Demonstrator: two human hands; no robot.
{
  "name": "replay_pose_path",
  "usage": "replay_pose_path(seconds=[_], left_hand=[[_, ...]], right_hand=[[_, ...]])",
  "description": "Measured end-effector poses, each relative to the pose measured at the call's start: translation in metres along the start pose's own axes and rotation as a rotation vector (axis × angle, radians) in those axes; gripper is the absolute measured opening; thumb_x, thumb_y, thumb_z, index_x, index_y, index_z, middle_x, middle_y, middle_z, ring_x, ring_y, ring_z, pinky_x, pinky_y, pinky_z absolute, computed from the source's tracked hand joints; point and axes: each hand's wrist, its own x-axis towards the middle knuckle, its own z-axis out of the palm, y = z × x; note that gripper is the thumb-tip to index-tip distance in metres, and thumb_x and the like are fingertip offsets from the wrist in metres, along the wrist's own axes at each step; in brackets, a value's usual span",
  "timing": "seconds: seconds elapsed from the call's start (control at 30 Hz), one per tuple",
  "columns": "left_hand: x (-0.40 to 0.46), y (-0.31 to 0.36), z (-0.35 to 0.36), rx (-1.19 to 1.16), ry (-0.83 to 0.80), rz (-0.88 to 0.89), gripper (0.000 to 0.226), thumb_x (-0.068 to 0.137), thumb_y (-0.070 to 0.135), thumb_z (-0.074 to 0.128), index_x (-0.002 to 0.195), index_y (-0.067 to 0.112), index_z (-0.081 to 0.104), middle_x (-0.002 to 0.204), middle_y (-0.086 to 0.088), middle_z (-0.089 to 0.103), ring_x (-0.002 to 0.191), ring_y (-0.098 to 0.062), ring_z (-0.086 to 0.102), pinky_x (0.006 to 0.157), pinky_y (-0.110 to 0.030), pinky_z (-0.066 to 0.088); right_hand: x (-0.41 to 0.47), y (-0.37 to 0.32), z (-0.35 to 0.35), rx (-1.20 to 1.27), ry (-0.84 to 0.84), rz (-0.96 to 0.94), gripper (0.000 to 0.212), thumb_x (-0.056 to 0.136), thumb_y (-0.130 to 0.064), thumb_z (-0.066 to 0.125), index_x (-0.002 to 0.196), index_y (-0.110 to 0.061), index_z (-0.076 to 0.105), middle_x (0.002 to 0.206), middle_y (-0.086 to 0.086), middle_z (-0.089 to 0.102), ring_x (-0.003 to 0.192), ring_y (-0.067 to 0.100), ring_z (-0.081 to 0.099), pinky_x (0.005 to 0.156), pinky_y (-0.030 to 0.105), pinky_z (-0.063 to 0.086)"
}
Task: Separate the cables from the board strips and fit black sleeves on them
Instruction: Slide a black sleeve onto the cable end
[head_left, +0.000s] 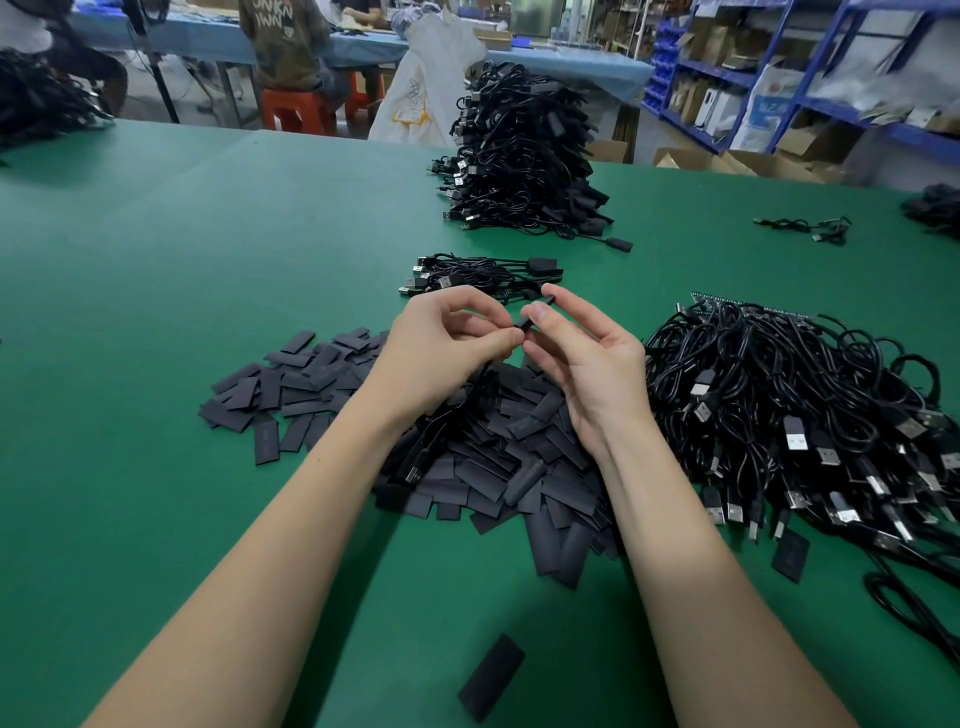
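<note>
Over the green table, my left hand pinches the end of a black cable that hangs down under my wrist, its USB plug low near the sleeve heap. My right hand pinches a black sleeve between thumb and forefinger, held right at the left hand's fingertips. Whether the sleeve is on the cable end is hidden by my fingers. Below both hands lies a heap of flat black sleeves. On the right sits a tangle of cables on board strips.
A small bundle of sleeved cables lies just beyond my hands, with a tall stack of finished cables behind it. One loose sleeve lies near the front edge. A stray cable rests far right. People sit at a far table.
</note>
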Motion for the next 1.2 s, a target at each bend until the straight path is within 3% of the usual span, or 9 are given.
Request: replay_pose_path(seconds=[0.13, 0.33, 0.47, 0.8, 1.03, 1.13, 1.2], left_hand=[[0.002, 0.000, -0.006, 0.025, -0.066, -0.064, 0.017, 0.084, 0.019, 0.083, 0.096, 0.013, 0.071, 0.085, -0.007, 0.076, 0.076, -0.013, 0.067, 0.077, -0.026, 0.054], [0.001, -0.002, -0.011, 0.056, -0.093, -0.110, 0.005, 0.088, 0.019, 0.078, 0.086, 0.015, 0.075, 0.069, -0.005, 0.063, 0.067, -0.015, 0.057, 0.069, -0.021, 0.048], [0.001, -0.002, -0.010, 0.053, -0.089, -0.107, 0.006, 0.088, 0.019, 0.078, 0.087, 0.014, 0.076, 0.069, -0.005, 0.063, 0.067, -0.015, 0.057, 0.076, -0.029, 0.049], [0.001, -0.004, -0.012, 0.053, -0.098, -0.096, 0.006, 0.087, 0.020, 0.079, 0.083, 0.017, 0.076, 0.067, -0.005, 0.064, 0.067, -0.017, 0.056, 0.078, -0.032, 0.049], [0.002, -0.006, -0.014, 0.051, -0.132, -0.091, 0.001, 0.090, 0.021, 0.076, 0.090, 0.021, 0.076, 0.066, -0.001, 0.064, 0.065, -0.013, 0.054, 0.073, -0.030, 0.050], [0.003, -0.006, -0.015, 0.063, -0.123, -0.085, 0.005, 0.093, 0.020, 0.072, 0.093, 0.019, 0.077, 0.077, -0.006, 0.071, 0.075, -0.015, 0.063, 0.083, -0.035, 0.059], [0.003, -0.004, -0.015, 0.053, -0.111, -0.087, 0.006, 0.096, 0.018, 0.069, 0.094, 0.019, 0.075, 0.086, -0.011, 0.075, 0.085, -0.020, 0.073, 0.074, -0.027, 0.060]], right_hand=[[0.002, 0.000, -0.002, 0.005, 0.031, 0.016, 0.020, 0.086, -0.003, 0.078, 0.101, -0.017, 0.078, 0.090, 0.006, 0.078, 0.078, 0.011, 0.073, 0.069, 0.021, 0.059], [0.003, 0.002, -0.003, 0.008, 0.046, 0.013, 0.022, 0.085, -0.004, 0.079, 0.103, -0.017, 0.078, 0.092, 0.006, 0.078, 0.077, 0.009, 0.072, 0.070, 0.022, 0.059], [0.003, 0.002, -0.003, -0.002, 0.044, 0.016, 0.023, 0.085, -0.005, 0.079, 0.104, -0.018, 0.078, 0.091, 0.006, 0.078, 0.075, 0.010, 0.072, 0.069, 0.022, 0.059], [0.003, 0.003, -0.001, -0.007, 0.025, 0.016, 0.026, 0.086, -0.005, 0.079, 0.110, -0.017, 0.077, 0.085, 0.003, 0.077, 0.074, 0.011, 0.071, 0.069, 0.022, 0.060], [0.002, -0.001, -0.003, -0.014, -0.001, 0.021, 0.038, 0.087, -0.015, 0.079, 0.124, -0.021, 0.071, 0.100, 0.007, 0.079, 0.085, 0.020, 0.076, 0.073, 0.025, 0.060], [0.003, -0.004, -0.006, -0.010, 0.006, 0.027, 0.041, 0.092, -0.026, 0.076, 0.131, -0.022, 0.065, 0.101, 0.005, 0.079, 0.092, 0.024, 0.077, 0.073, 0.027, 0.061], [0.004, -0.007, -0.010, 0.013, 0.020, 0.034, 0.031, 0.096, -0.031, 0.070, 0.125, -0.025, 0.065, 0.102, 0.007, 0.079, 0.094, 0.026, 0.077, 0.073, 0.027, 0.062]])
